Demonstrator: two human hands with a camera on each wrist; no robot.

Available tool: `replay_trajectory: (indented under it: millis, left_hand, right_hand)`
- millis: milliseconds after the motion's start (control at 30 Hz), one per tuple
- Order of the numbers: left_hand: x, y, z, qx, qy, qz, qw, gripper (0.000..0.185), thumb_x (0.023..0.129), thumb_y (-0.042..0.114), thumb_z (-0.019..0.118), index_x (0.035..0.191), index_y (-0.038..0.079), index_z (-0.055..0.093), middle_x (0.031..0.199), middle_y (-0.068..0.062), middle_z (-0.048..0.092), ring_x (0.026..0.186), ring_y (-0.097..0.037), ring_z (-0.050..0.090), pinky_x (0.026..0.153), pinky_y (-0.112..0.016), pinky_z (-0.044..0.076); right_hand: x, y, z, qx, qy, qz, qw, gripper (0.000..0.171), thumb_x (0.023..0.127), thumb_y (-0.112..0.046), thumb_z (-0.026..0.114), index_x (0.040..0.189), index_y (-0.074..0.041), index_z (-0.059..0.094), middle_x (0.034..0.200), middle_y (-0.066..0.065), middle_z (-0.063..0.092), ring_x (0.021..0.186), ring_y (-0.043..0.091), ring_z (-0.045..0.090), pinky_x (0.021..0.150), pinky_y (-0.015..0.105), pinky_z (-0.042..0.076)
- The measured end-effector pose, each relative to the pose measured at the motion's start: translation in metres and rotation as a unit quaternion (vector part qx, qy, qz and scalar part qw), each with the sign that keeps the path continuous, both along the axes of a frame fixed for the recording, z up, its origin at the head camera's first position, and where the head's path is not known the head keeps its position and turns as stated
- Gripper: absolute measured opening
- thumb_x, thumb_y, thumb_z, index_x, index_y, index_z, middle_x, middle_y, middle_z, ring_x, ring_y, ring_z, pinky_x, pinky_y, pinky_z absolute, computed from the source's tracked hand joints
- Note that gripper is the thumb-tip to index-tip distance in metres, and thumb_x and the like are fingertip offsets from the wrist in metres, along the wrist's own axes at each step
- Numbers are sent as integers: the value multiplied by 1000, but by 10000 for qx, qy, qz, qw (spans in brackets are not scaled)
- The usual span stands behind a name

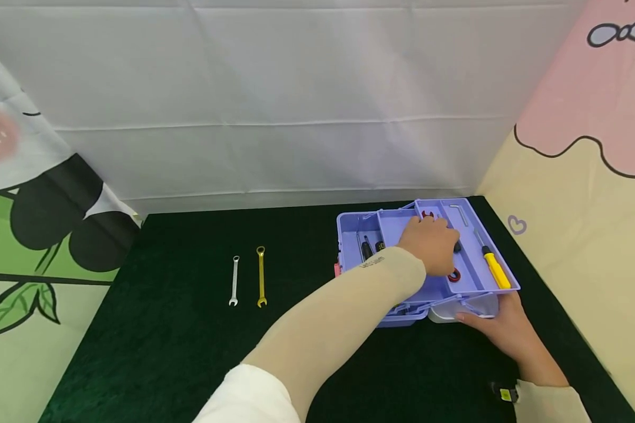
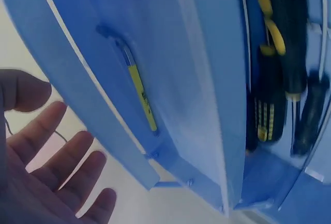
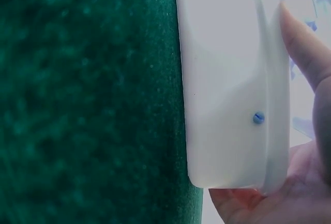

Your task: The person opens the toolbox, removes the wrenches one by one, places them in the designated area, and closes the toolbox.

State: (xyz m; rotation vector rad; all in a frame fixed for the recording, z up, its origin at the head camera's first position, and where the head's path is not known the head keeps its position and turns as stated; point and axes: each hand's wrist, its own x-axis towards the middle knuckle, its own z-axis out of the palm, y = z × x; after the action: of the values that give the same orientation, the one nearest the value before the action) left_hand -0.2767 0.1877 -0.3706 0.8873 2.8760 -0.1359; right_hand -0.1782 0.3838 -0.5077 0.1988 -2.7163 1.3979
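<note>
A lavender toolbox (image 1: pixel 397 222) stands with its trays spread out on the dark green cloth. My left hand (image 1: pixel 430 244) is over its middle tray, partly covering what lies there. In the left wrist view the left hand's fingers (image 2: pixel 77 157) are loosely bent beside the tray wall, with nothing in them. My right hand (image 1: pixel 508 329) grips the near right corner of the pale box base (image 3: pixel 227 79), thumb on one side and fingers round the other. A yellow-handled screwdriver (image 1: pixel 496 270) lies in the right tray. A dark red ring-shaped thing (image 1: pixel 454 275) is close below the left hand.
A silver wrench (image 1: pixel 235 282) and a gold-coloured wrench (image 1: pixel 261 276) lie side by side on the cloth, left of the box. Black-handled tools (image 1: pixel 367 250) fill the left tray. A thin bent metal tool (image 1: pixel 460 215) lies at the back right. A white curtain (image 1: pixel 296 158) hangs behind.
</note>
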Motion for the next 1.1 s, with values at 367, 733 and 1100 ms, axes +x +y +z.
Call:
replay_trajectory:
  millis: [367,733,1100]
  left_hand:
    - [4,18,-17,-1,-34,295,9996,53,92,55,67,143,42,59,141,13,56,125,-14,50,114,-39,36]
    - [8,26,-15,-435,-102,-41,9990,44,100,50,60,144,47,57,141,14,55,126,-15,49,117,-42,32]
    - [14,25,-3,-586,-200,-361,9974,46,101,48,60,146,50,53,143,15,52,126,-12,45,117,-36,31]
  right_hand:
    - [0,3,0,17,-79,21,10000,121,85,-22,86,166,-31,-3,169,24,2,147,58,11,110,79,6]
    - [0,0,0,-98,-12,16,10000,121,84,-21,87,166,-30,-1,169,22,5,144,56,16,112,77,7]
    - [1,4,-1,-165,34,57,9998,121,84,-22,88,166,-34,0,170,19,5,145,55,16,112,78,8]
